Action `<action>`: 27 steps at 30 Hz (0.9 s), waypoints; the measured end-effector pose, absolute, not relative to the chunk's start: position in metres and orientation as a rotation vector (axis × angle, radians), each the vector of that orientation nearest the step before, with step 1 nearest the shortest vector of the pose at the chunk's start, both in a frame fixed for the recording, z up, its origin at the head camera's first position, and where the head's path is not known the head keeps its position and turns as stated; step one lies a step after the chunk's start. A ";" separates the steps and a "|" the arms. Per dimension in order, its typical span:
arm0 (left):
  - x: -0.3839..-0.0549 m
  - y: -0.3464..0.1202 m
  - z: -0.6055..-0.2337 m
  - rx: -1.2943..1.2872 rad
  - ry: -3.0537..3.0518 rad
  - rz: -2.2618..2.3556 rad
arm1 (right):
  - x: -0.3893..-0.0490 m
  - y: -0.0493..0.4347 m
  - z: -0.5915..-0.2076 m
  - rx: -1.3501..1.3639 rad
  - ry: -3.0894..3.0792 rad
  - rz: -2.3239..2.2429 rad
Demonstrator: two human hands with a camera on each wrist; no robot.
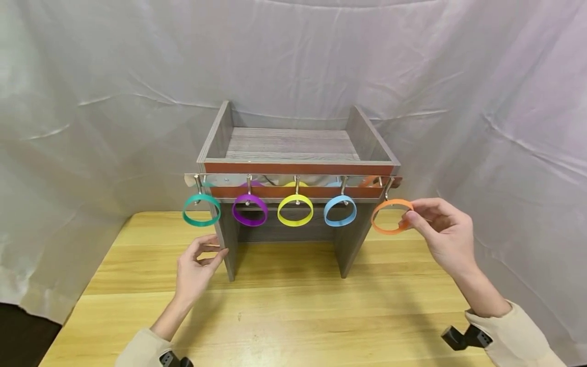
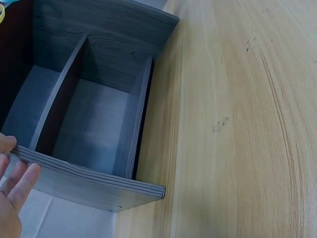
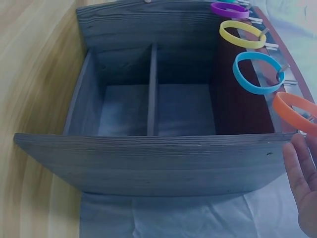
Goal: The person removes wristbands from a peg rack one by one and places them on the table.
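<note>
My right hand (image 1: 447, 234) pinches an orange silicone wristband (image 1: 389, 232) by its right side, between thumb and fingers. The band overlaps the rightmost metal hook (image 1: 389, 187) of a hook rail on a small grey wooden shelf (image 1: 293, 145). Teal (image 1: 202, 223), purple (image 1: 250, 223), yellow (image 1: 295, 223) and light blue wristbands (image 1: 340, 223) hang from the other hooks, one on each. Lower down, my left hand (image 1: 197, 267) grips the front edge of the shelf's left side panel (image 2: 94, 183), thumb on one face and fingers on the other.
The shelf stands on a light wooden table (image 1: 284, 316), with a divider (image 3: 152, 94) across its inside. Grey cloth (image 1: 293, 61) hangs behind and along both sides. Hook tips stick out from the rail toward me.
</note>
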State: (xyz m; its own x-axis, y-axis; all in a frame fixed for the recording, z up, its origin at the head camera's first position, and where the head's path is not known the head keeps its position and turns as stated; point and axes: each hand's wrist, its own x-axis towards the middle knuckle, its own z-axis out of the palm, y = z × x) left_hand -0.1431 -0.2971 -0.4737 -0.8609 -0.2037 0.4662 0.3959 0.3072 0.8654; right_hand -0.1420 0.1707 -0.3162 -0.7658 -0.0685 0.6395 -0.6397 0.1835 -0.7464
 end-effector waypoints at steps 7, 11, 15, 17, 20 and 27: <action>-0.144 -0.297 -0.474 -0.170 -2.101 -1.573 | -0.129 0.178 -0.315 0.613 -2.080 1.632; -0.144 -0.298 -0.475 -0.177 -2.092 -1.579 | -0.123 0.182 -0.319 0.595 -2.138 1.620; -0.144 -0.297 -0.475 -0.180 -2.084 -1.585 | -0.119 0.187 -0.330 0.619 -2.164 1.640; -0.144 -0.297 -0.475 -0.179 -2.086 -1.585 | -0.118 0.189 -0.337 0.646 -2.155 1.667; -0.144 -0.297 -0.475 -0.178 -2.084 -1.588 | -0.117 0.191 -0.350 0.653 -2.139 1.698; -0.143 -0.297 -0.474 -0.174 -2.086 -1.592 | -0.114 0.190 -0.380 0.537 -2.157 1.752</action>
State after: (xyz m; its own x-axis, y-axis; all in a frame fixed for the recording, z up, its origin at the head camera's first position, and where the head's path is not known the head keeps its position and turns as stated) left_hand -0.1434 -0.2970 -0.4742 -0.8637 -0.1978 0.4635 0.3947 0.3062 0.8663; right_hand -0.1137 0.1904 -0.3800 -0.8815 -0.0925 0.4630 -0.4721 0.1820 -0.8626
